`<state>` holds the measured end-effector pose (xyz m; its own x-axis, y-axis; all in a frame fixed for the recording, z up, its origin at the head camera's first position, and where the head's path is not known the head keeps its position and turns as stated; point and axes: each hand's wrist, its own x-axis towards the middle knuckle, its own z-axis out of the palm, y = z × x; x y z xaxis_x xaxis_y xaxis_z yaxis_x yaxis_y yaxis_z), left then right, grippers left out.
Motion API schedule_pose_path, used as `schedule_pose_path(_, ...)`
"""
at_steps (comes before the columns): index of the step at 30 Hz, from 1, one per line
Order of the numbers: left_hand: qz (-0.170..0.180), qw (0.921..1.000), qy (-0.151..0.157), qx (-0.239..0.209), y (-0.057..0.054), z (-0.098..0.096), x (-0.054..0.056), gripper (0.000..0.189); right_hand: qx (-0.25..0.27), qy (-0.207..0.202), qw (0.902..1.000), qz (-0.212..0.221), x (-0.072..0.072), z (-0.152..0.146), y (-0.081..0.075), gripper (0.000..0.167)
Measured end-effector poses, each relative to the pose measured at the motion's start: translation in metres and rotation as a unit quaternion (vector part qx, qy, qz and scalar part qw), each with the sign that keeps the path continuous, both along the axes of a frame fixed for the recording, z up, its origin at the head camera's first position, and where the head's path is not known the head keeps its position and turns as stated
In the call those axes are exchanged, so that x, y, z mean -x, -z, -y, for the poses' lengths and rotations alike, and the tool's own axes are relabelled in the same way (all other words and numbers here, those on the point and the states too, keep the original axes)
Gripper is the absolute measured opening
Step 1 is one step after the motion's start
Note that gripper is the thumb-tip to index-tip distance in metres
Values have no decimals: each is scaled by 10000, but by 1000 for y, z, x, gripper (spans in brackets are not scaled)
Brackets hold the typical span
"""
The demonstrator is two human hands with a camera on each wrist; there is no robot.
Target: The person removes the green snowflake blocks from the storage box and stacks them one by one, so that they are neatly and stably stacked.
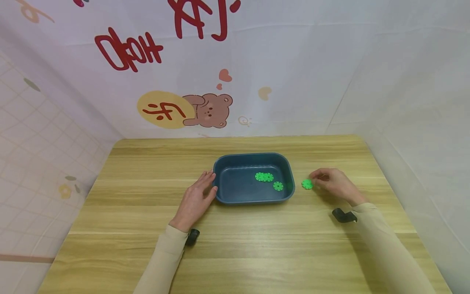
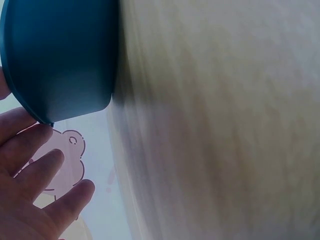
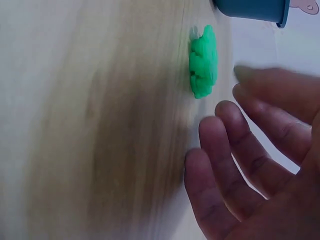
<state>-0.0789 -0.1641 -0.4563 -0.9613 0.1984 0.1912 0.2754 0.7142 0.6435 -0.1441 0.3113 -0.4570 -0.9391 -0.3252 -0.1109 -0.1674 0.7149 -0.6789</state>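
A dark blue plastic bin (image 1: 236,201) sits on the table, with several green notched plastic discs (image 1: 278,186) on its floor. My left hand (image 1: 195,201) touches the bin's left end, its fingers loosely spread at the rim in the left wrist view. To the right of the bin, a small pile of green notched discs (image 3: 203,62) lies on the wood, appearing as one disc from above. My right hand (image 1: 333,183) hovers beside this pile with bent, relaxed fingers. Between the fingertips (image 3: 230,112) and the pile a small gap shows in the right wrist view.
The wooden table (image 1: 257,249) ends at a white wall cloth (image 1: 301,81) printed with a bear and red characters. Similar cloth hangs along both sides. Black wrist-camera mounts (image 1: 344,215) jut out by both wrists.
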Motion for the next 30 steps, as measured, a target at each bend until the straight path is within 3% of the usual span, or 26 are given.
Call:
schedule_pose_path(5,-17,10000,-6,-27,0,0,0,49,-61,-82,9999,-11,-3,7,-1,47)
schedule_pose_path(9,-44,10000,-13,-56,1,0,0,49,-216,-229,9993,-205,-5,15,0,54)
schedule_pose_path(21,-85,10000,-3,-19,2,0,0,49,-757,-374,9955,-437,-3,21,1,40)
schedule_pose_path(30,-98,9999,3,-20,2,-1,0,49,-810,-414,9947,-475,-2,17,5,34)
